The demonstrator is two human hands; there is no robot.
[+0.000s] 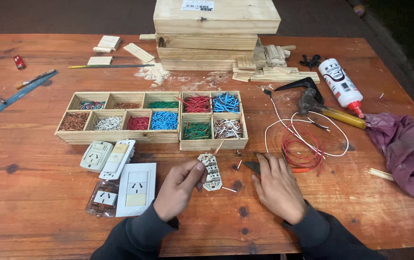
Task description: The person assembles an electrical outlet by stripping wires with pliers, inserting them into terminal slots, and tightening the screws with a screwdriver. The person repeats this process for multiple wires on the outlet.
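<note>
Low centre of frame: left hand (180,188) pinching a beige socket module (211,171), tilted, just above the wooden counter (38,192). Right hand (277,185) flat, palm down, fingers loosely spread, gripping nothing, just right of the module, fingertips at a dark-bladed tool (252,166). Compartmented wire tray (212,120) directly above.

Beige socket module (211,171), back up, tilted; wire stub at top.
</note>
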